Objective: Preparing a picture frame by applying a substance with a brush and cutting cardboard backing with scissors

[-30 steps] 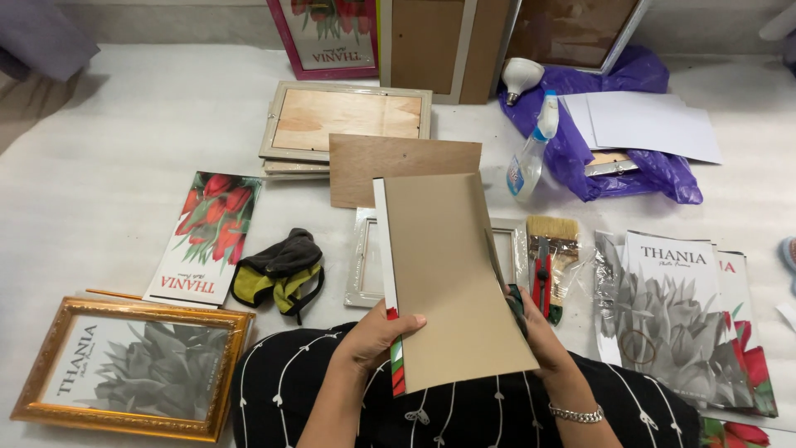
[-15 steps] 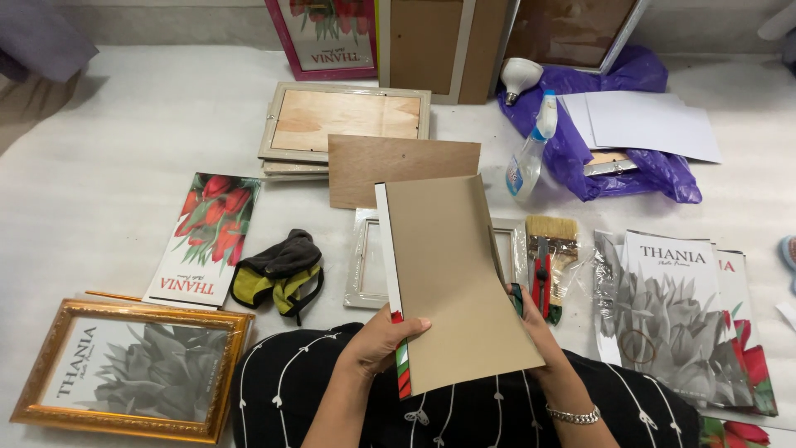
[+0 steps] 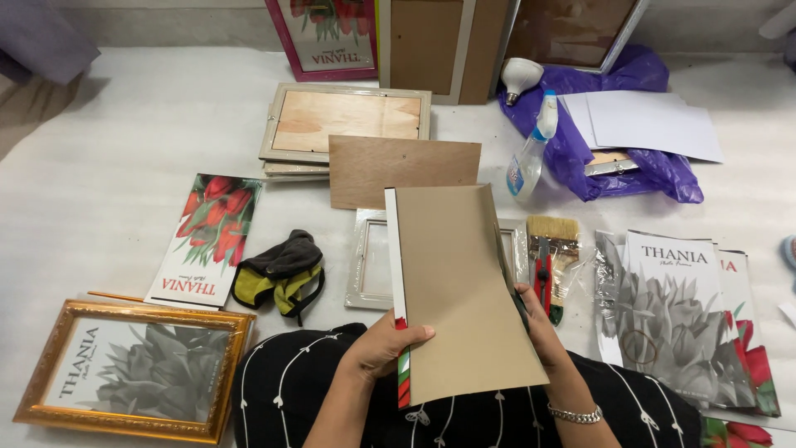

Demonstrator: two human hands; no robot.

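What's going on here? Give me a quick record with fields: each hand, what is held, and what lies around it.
left hand: left hand grips the lower left edge of the brown backing board
right hand: right hand steadies the board's right edge
held item: board tilted, plain brown side up, a print with a white edge beneath it
under the board: silver frame, lying flat
right of it: paintbrush, spray bottle
left of it: yellow and dark cloth, tulip print, gold frame

Board (image 3: 464,290) over tray frame (image 3: 369,265); cloth (image 3: 282,270) left, brush (image 3: 551,257) right, plywood (image 3: 404,170) behind.
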